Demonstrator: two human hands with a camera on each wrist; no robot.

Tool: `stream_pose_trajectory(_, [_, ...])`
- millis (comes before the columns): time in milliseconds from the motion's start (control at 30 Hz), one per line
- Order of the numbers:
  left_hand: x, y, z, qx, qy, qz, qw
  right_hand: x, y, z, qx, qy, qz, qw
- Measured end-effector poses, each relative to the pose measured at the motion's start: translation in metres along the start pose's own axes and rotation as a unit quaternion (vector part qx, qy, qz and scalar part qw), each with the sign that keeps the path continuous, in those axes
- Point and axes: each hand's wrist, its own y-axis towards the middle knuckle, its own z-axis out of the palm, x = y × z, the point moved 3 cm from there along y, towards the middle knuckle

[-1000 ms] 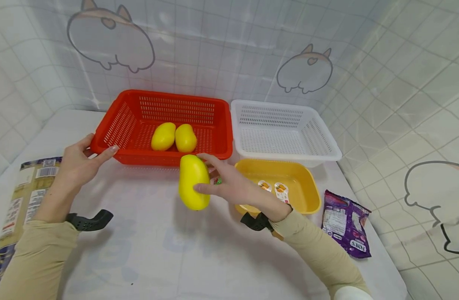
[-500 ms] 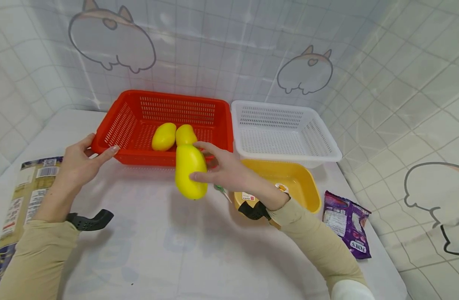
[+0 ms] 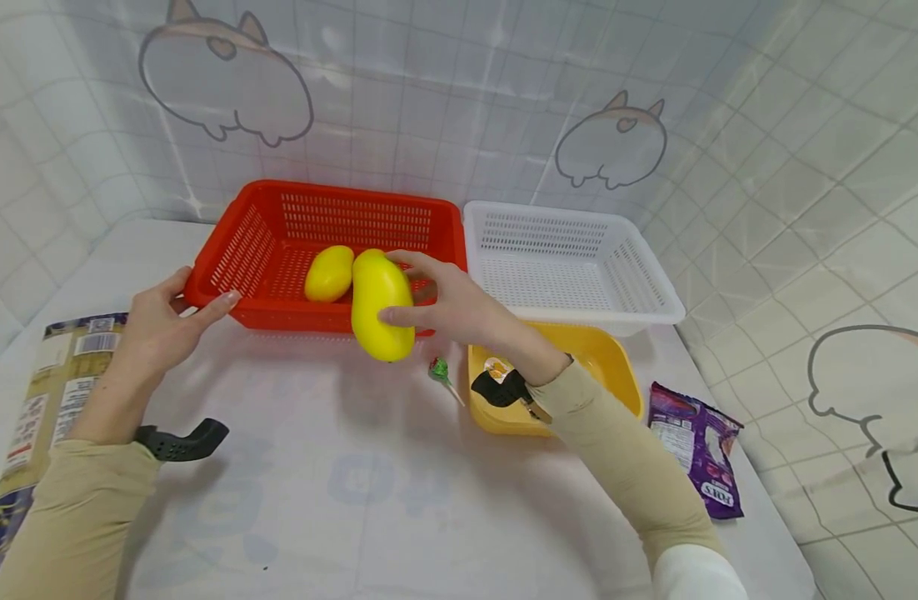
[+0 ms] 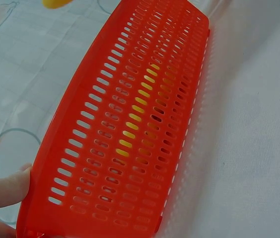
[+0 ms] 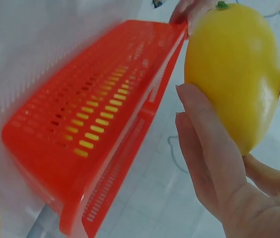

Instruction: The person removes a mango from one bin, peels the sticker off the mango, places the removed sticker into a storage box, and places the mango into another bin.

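My right hand (image 3: 459, 304) holds a yellow mango (image 3: 382, 308) over the front rim of the red basket (image 3: 294, 315). Fingers and thumb wrap its sides, and a small green stem end shows in the right wrist view. Inside the basket lies another yellow mango (image 3: 329, 273); the held one hides what lies just right of it. My left hand (image 3: 162, 321) grips the basket's front left corner, thumb on the rim. In the left wrist view, yellow shows through the slots of the basket wall (image 4: 125, 109).
A white basket (image 3: 571, 315) stands right of the red one. In front of it is a yellow tub (image 3: 626, 375) with a label, partly covered by my right arm. A lollipop (image 3: 440, 371), a purple snack bag (image 3: 699, 450) and a tan printed package (image 3: 47, 417) lie on the table.
My right hand has carried the mango up and away from me, from the table side to over the basket's front rim. The lollipop has come into sight. My left hand stays put.
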Motion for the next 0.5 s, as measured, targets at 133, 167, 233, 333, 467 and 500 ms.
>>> stream_pose_trajectory(133, [0.0,0.0,0.0,-0.001,0.001,-0.001,1.0,-0.002,0.011,-0.005,-0.004,0.029,0.004,1.0])
stream_pose_trajectory(167, [-0.001,-0.001,0.0,-0.001,0.002,-0.002,1.0,-0.003,0.014,-0.006,-0.006,0.034,0.006,0.999])
stream_pose_trajectory(233, [-0.001,-0.001,0.0,-0.001,0.002,-0.002,1.0,-0.005,0.019,-0.008,-0.009,0.042,0.012,0.999])
stream_pose_trajectory(333, [-0.002,-0.001,0.0,-0.002,0.003,0.0,1.0,-0.007,0.026,-0.01,-0.015,0.049,0.021,0.998])
stream_pose_trajectory(467, [-0.002,-0.001,0.0,-0.003,0.009,0.002,1.0,-0.007,0.032,-0.011,-0.022,0.052,0.029,0.998])
stream_pose_trajectory(500, [-0.002,-0.001,-0.001,-0.003,0.01,0.002,0.9999,-0.007,0.033,-0.012,-0.023,0.052,0.028,0.998])
